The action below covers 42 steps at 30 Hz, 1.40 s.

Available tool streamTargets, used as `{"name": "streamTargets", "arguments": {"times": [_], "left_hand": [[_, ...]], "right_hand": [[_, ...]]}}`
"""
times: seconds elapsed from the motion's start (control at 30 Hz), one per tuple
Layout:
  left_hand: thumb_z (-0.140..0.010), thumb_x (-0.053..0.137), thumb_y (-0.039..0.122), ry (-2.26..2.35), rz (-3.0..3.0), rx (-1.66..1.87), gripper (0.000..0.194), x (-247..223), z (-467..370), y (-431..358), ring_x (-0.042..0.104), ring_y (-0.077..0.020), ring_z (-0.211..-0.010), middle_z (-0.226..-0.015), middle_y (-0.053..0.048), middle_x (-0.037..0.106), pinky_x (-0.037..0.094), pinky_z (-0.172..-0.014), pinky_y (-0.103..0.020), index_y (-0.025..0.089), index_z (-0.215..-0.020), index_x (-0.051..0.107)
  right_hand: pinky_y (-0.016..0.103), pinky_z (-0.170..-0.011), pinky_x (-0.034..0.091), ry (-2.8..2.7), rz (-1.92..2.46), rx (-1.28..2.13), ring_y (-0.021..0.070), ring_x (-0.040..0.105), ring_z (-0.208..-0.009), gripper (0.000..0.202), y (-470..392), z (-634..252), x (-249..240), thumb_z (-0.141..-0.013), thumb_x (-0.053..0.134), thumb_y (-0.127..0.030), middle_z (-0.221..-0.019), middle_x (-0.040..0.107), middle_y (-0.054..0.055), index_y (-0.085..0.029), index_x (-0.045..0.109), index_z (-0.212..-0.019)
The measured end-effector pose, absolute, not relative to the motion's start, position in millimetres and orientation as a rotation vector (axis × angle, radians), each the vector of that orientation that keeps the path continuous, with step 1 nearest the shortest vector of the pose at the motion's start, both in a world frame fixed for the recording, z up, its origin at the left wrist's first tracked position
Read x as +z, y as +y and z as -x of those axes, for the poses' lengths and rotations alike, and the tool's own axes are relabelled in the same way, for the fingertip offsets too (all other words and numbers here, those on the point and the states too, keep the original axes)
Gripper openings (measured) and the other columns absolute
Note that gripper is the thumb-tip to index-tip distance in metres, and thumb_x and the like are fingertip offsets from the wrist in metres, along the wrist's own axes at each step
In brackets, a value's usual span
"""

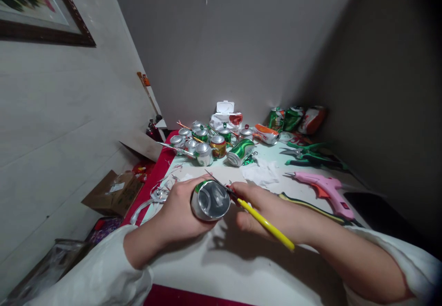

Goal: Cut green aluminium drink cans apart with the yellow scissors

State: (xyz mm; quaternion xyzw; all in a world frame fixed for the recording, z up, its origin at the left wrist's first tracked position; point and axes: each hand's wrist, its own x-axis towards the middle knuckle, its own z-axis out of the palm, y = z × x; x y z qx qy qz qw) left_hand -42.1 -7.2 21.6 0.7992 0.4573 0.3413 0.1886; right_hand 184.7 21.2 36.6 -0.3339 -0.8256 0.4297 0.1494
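My left hand (179,207) is wrapped round a drink can (210,201), its bare silver end tilted up towards me and a strip of green at its edge. My right hand (267,209) grips a slim craft knife with a yellow handle (265,224). The knife's thin dark blade points to the upper left, beside the can's rim; whether it touches the metal I cannot tell. Beyond my hands stand several small silver-lidded pots made from cans (203,153). Near them a green can (240,153) lies on its side.
On the right are a pink glue gun (326,188), green-handled pliers (307,153) and a black-and-yellow tool (311,204). Crumpled white tissue (262,172) lies mid-table. More cans (293,118) and a wipes pack (226,121) stand at the back. A cardboard box (112,193) is on the left.
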Motion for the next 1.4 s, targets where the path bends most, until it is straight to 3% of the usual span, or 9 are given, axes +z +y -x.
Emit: {"name": "streamTargets", "arguments": {"times": [0.13,0.23,0.4,0.77,1.0,1.13,1.27,1.33,1.4], "left_hand": [[-0.064,0.078,0.022,1.275,-2.240,0.953,0.040,18.2,43.0,-3.6,0.069,-0.0233,-0.092,-0.103,-0.004,0.072,0.055,-0.081,-0.033,0.021,-0.101,0.063],[-0.061,0.079,0.019,1.235,-2.253,1.002,0.044,17.4,41.5,-1.9,0.068,-0.0230,-0.097,-0.106,-0.003,0.071,0.053,-0.089,-0.033,0.021,-0.102,0.063],[-0.062,0.080,0.016,1.156,-2.237,1.052,0.039,20.2,35.4,-2.3,0.066,-0.0198,-0.089,-0.093,-0.002,0.070,0.050,-0.093,-0.033,0.020,-0.097,0.063],[-0.063,0.083,0.025,1.158,-2.237,1.070,0.037,20.6,35.1,-1.1,0.066,-0.0205,-0.085,-0.091,-0.003,0.069,0.053,-0.083,-0.032,0.019,-0.093,0.063],[-0.064,0.082,0.033,1.280,-2.218,1.091,0.050,9.9,35.9,-2.8,0.065,-0.0274,-0.107,-0.111,-0.010,0.068,0.052,-0.096,-0.039,0.018,-0.106,0.061],[-0.061,0.085,0.037,1.359,-2.171,1.119,0.084,3.1,37.9,-4.2,0.054,-0.0315,-0.127,-0.137,-0.016,0.057,0.043,-0.110,-0.045,0.017,-0.134,0.049],[-0.061,0.086,0.041,1.425,-2.115,1.087,0.109,1.8,39.0,-4.9,0.050,-0.0317,-0.133,-0.147,-0.016,0.049,0.042,-0.112,-0.047,0.019,-0.151,0.029],[-0.061,0.086,0.042,1.448,-2.111,1.078,0.107,1.6,38.8,-4.7,0.050,-0.0322,-0.133,-0.147,-0.016,0.048,0.042,-0.112,-0.047,0.019,-0.150,0.030],[-0.062,0.085,0.040,1.456,-2.127,1.065,0.094,2.2,37.8,-4.4,0.052,-0.0329,-0.131,-0.144,-0.016,0.052,0.043,-0.111,-0.047,0.019,-0.143,0.042]], "right_hand": [[0.038,-0.078,0.048,-2.385,1.068,1.202,0.0241,0.058,-0.087,0.056,17.0,-182.2,39.1,-0.084,0.053,-0.068,-0.102,0.057,0.010,-0.016,0.055,-0.104],[0.040,-0.077,0.048,-2.408,1.229,0.962,0.0249,0.056,-0.086,0.064,12.2,-176.9,40.3,-0.079,0.056,-0.073,-0.104,0.053,0.011,-0.014,0.055,-0.105],[0.044,-0.078,0.049,-2.432,1.359,0.677,0.0279,0.056,-0.088,0.074,6.4,-170.7,39.5,-0.073,0.058,-0.079,-0.105,0.051,0.013,-0.012,0.056,-0.106],[0.038,-0.070,0.048,-2.460,1.417,0.544,0.0253,0.060,-0.079,0.070,7.8,-169.3,35.3,-0.077,0.054,-0.078,-0.096,0.056,0.012,-0.012,0.061,-0.097],[0.035,-0.066,0.045,-2.441,1.378,0.481,0.0239,0.059,-0.076,0.072,12.5,-171.7,28.5,-0.078,0.048,-0.081,-0.091,0.058,0.011,-0.012,0.064,-0.092],[0.033,-0.061,0.042,-2.421,1.362,0.435,0.0221,0.058,-0.070,0.074,13.8,-172.7,26.2,-0.077,0.046,-0.083,-0.088,0.059,0.011,-0.012,0.065,-0.091],[0.032,-0.062,0.041,-2.405,1.323,0.425,0.0227,0.059,-0.070,0.075,14.5,-173.3,24.1,-0.079,0.043,-0.082,-0.087,0.061,0.011,-0.012,0.066,-0.093],[0.033,-0.062,0.041,-2.392,1.311,0.420,0.0233,0.060,-0.072,0.075,15.0,-173.1,22.8,-0.079,0.043,-0.082,-0.088,0.061,0.011,-0.012,0.067,-0.095],[0.032,-0.062,0.041,-2.397,1.319,0.417,0.0235,0.060,-0.072,0.076,15.3,-172.6,21.5,-0.078,0.045,-0.083,-0.087,0.061,0.011,-0.012,0.067,-0.095]]}}
